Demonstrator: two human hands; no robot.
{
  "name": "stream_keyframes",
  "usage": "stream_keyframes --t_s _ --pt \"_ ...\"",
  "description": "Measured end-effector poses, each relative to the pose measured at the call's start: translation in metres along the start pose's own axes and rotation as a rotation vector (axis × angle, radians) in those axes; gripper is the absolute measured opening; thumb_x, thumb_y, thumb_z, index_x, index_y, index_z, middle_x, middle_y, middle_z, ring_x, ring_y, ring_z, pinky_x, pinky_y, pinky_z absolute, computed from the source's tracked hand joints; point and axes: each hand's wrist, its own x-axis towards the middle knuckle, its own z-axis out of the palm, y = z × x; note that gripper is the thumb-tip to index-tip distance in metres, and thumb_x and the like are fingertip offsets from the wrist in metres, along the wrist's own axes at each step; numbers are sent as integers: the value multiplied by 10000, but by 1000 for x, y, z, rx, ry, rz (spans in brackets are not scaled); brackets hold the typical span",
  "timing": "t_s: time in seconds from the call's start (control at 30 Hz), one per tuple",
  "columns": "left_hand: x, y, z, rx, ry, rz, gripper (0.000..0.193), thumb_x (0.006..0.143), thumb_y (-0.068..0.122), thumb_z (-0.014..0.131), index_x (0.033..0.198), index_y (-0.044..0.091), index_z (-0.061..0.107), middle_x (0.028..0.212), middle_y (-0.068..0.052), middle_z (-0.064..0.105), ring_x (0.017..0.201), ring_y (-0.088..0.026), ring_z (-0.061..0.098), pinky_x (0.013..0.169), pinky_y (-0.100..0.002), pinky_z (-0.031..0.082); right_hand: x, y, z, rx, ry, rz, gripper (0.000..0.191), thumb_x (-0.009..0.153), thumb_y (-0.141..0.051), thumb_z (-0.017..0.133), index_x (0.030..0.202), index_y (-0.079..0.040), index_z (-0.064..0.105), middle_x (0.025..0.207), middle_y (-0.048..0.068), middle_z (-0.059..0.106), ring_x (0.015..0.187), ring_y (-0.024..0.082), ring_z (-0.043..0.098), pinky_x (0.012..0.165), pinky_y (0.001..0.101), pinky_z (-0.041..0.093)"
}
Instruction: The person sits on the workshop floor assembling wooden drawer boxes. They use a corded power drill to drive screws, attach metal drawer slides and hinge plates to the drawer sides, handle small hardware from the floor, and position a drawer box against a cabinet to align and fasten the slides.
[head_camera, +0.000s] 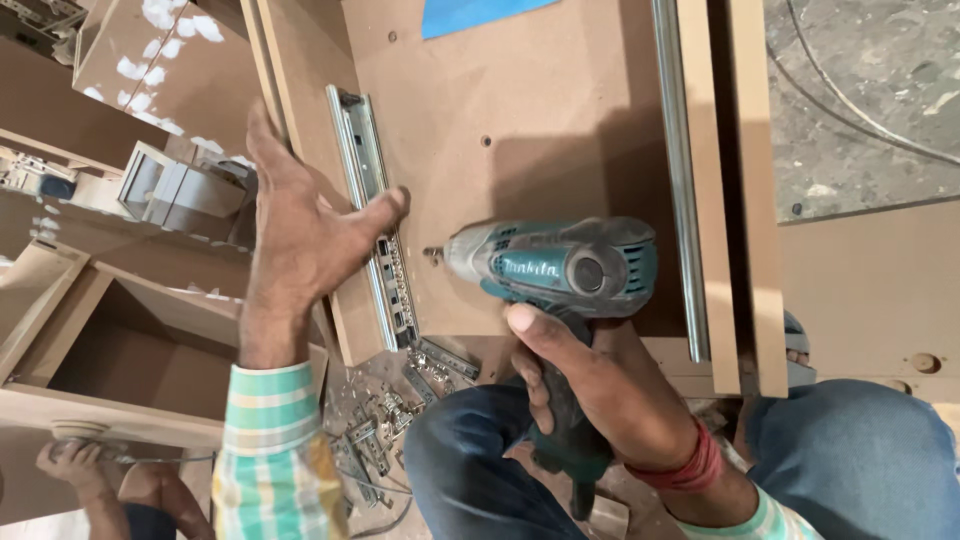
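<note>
A blue, flat sheet (478, 14) lies at the top edge of the brown board panel (545, 120), its corner pointing down; a grey-white boxy part (170, 190) sits at the left beside pale wooden cabinet pieces (60, 330). The panel is plain brown with a few small drilled holes, and a long wooden strip (755, 190) with a metal rail (680, 170) runs along its right side; beyond that is grey speckled stone floor (870, 100). Loose metal fittings (385, 420) are scattered on the floor near the person's blue-trousered knees. The teal and grey power driver (560, 268) lies level over the panel, its bit tip pointing left at a silver drawer slide (375, 215) that stands along the panel's left edge. The right hand (590, 390), with a red band at the wrist, has its grip clamped on the driver's handle. The left hand (300, 240) is spread open, thumb touching the drawer slide. Another person's hand (75, 465) shows at the lower left.
</note>
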Motion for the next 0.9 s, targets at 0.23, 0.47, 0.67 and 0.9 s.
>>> stream_keyframes --t_s 0.23,0.47,0.67,0.9 --pt "-16 12 -18 -76 -418 -403 1454 728 202 933 1533 -20 -258 1592 -456 2 1448 -645 50 1191 -589 246 -2 1 6 21 28 1 343 888 -280 696 1124 -37 643 664 45 587 464 123 529 405 294 456" --pt "-27 27 -22 -19 -256 -252 1362 764 143 893 1603 85 -179 1612 -454 197 1440 -656 275 1136 -571 418 -13 -4 0 -13 -14 116 309 908 -292 690 935 8 626 605 56 578 427 139 542 405 303 468" --pt "-27 32 -20 -65 -264 -465 1259 799 159 815 1635 103 -125 1516 -351 406 1023 -496 694 966 -509 582 -19 -1 7 74 -24 213 346 886 -295 690 998 28 635 602 57 553 419 151 535 412 318 523" --pt "-35 16 -13 -20 -114 -170 1237 835 129 858 1653 78 -69 1534 -368 417 1256 -532 606 1051 -523 548 -24 15 8 246 -67 311 397 884 -288 684 1125 24 636 643 63 533 446 150 518 400 302 449"
